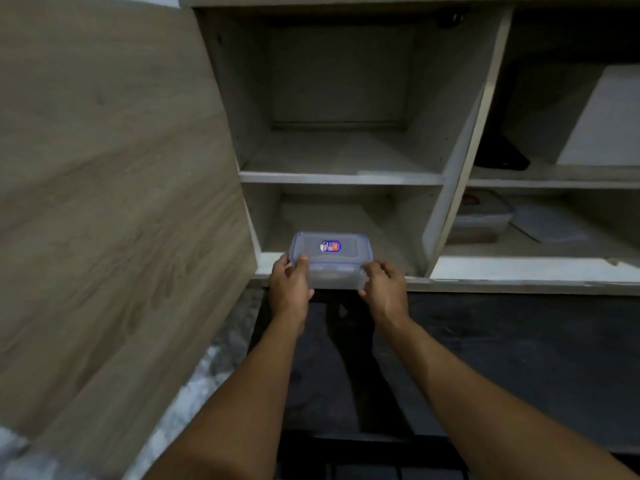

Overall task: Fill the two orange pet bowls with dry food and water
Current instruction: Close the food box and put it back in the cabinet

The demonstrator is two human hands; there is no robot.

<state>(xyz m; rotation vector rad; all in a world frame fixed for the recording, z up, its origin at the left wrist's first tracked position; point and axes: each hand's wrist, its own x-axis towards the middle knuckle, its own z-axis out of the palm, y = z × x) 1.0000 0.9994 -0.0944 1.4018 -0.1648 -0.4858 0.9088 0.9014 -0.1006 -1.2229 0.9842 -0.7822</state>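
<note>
**Lidded container gripped at lower left shelf, both hands**

Counted one container (330, 261), clear plastic with a blue-edged lid, taken at both ends by two hands. Located it at the front lip of the lower left compartment of the cabinet (346, 178), its near part overhanging the edge. Could not make out contents through the cloudy wall.

Counted four open compartments, two over two, and one door (104, 202) swung open at left. Logged a second container (483, 220), clear and lidded, in the lower right compartment, with one flat clear sheet (543, 226) just beside it. Logged one dark object (502, 157) and one white box (602, 126) side by side in the upper right compartment.

Noted one oval sticker (330, 246) at lid centre, in red, white and blue. Tried the print: too blurred to read.

Recorded left hand (289, 289) wrapped round the left end, thumb lying on the lid, fingers curled at the side wall. Recorded right hand (384, 289) clasping the right end, fingers bent over the near corner. Observed both forearms bare, stretched forward and converging on the shelf edge.
</note>
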